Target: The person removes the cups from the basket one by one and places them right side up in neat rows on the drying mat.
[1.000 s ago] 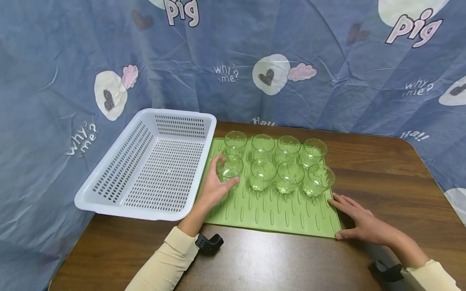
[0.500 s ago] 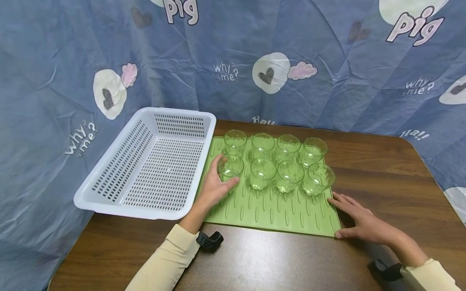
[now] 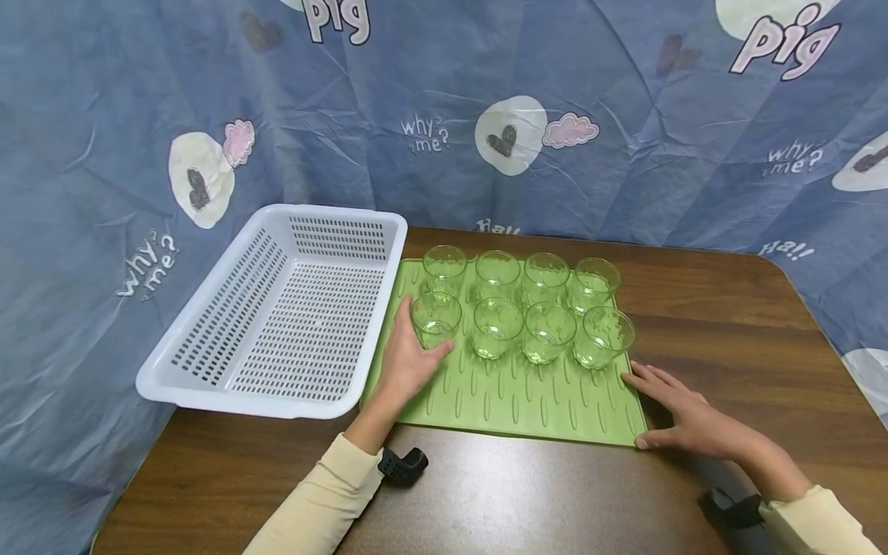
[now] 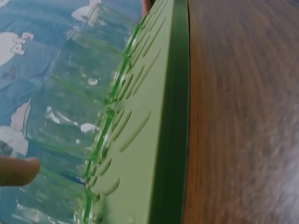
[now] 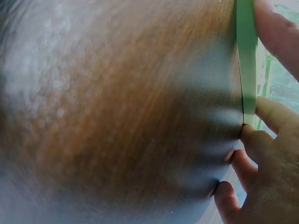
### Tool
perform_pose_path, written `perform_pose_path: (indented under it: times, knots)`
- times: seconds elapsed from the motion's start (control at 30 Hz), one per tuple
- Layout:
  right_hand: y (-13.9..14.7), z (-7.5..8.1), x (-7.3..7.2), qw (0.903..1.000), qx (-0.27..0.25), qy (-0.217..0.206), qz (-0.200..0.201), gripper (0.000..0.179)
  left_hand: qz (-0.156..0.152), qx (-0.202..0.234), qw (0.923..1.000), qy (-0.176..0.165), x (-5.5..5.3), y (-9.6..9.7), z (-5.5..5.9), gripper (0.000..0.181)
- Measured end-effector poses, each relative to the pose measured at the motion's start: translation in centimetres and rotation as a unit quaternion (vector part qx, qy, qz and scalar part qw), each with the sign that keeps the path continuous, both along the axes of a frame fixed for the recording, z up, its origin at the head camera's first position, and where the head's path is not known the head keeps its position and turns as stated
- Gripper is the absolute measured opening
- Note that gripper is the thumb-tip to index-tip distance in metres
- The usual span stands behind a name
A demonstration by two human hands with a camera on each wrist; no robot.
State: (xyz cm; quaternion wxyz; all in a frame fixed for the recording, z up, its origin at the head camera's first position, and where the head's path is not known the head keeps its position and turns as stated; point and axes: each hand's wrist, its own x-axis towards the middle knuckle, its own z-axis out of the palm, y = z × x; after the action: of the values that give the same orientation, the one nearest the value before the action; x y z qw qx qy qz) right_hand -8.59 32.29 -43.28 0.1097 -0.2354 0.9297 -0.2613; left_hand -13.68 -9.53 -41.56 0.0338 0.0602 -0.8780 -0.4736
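Several clear glasses stand upright in two rows on a green ridged drying mat [image 3: 513,412]. At the near left of the group is one glass [image 3: 437,327], with my left hand [image 3: 405,362] spread around its left and near sides. My fingers are fairly straight there, and the thumb points across the front. In the left wrist view the thumb [image 4: 18,171] overlaps the nearest glass; whether it touches cannot be told. At the mat's right edge rests my right hand [image 3: 697,420], fingers spread. The right wrist view shows its fingers [image 5: 250,173] along the mat edge and table.
A white perforated plastic basket [image 3: 375,331] lies left of the mat, close to my left forearm. Both stand on a brown wooden table [image 3: 555,493]. A blue printed cloth [image 3: 388,100] hangs behind the table. Each wrist wears a black strap [image 3: 404,467].
The fingertips of my left hand have shifted from behind the near-left glass out to its left side. The right hand keeps its place, and the view has shifted slightly.
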Motion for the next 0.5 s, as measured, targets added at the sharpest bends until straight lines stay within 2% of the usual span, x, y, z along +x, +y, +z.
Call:
perform_pose_path:
  times: [0.07,0.13,0.23,0.3,0.4,0.5]
  knots:
    - [0.0,0.1,-0.1,1.0000,0.000,0.000,0.002,0.090,0.010,-0.023,0.9994,0.026,0.4,0.3,0.3,0.110]
    - [-0.1,0.2,-0.1,1.0000,0.001,-0.001,0.003,0.090,0.015,-0.053,0.9961,0.069,1.0,0.7,0.7,0.109]
    - [-0.1,0.4,-0.1,1.0000,0.002,-0.003,0.002,0.090,0.005,-0.088,0.9841,0.154,1.9,1.3,1.6,0.096]
    - [-0.1,0.4,-0.1,1.0000,0.004,-0.002,0.003,0.090,-0.017,-0.097,0.9701,0.222,2.3,1.7,2.2,0.080]
    - [-0.2,0.4,-0.2,1.0000,0.006,0.002,0.003,0.091,-0.068,-0.113,0.9418,0.309,2.8,2.1,3.3,0.054]
    - [-0.3,0.4,-0.2,1.0000,0.006,0.003,0.004,0.091,-0.131,-0.158,0.9106,0.359,3.1,2.4,4.3,0.040]
